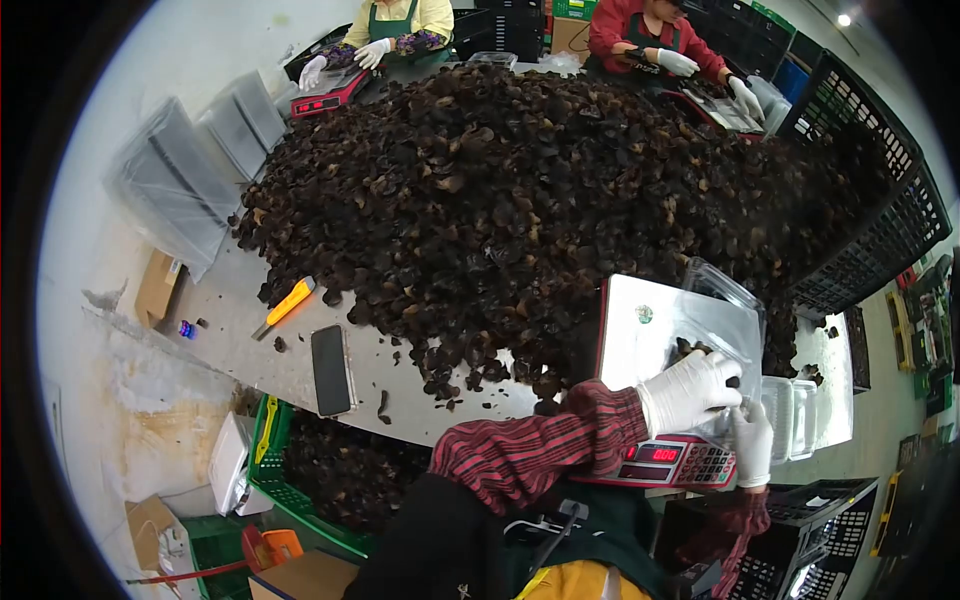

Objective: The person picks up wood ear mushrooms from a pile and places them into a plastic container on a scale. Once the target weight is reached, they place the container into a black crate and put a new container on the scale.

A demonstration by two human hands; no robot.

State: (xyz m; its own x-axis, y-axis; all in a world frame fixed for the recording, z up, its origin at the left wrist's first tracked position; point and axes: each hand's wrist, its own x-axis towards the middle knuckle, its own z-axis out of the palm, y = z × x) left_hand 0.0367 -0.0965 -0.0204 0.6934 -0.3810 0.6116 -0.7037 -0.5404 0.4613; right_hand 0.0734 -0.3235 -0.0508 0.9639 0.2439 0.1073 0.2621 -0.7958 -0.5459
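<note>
A large heap of dark wood ear mushrooms (520, 190) covers most of the table. At its near right edge stands a red and white digital scale (632, 330), its display reading 0.00. Over its plate is a clear plastic container (722, 325) with a few mushroom pieces in it. My left hand (692, 390), white-gloved, reaches across the scale into the container, fingers curled, a dark mushroom piece at the fingertips. Also gloved, my right hand (752, 445) is at the container's near right corner, fingers closed on its edge; the exact grip is partly hidden.
Stacked clear containers (790, 418) stand right of the scale. A phone (331, 370) and yellow utility knife (290, 303) lie at left. A black crate (870, 240) tips at the heap's right. Below is a green crate (310, 520). Two co-workers (395, 30) work opposite.
</note>
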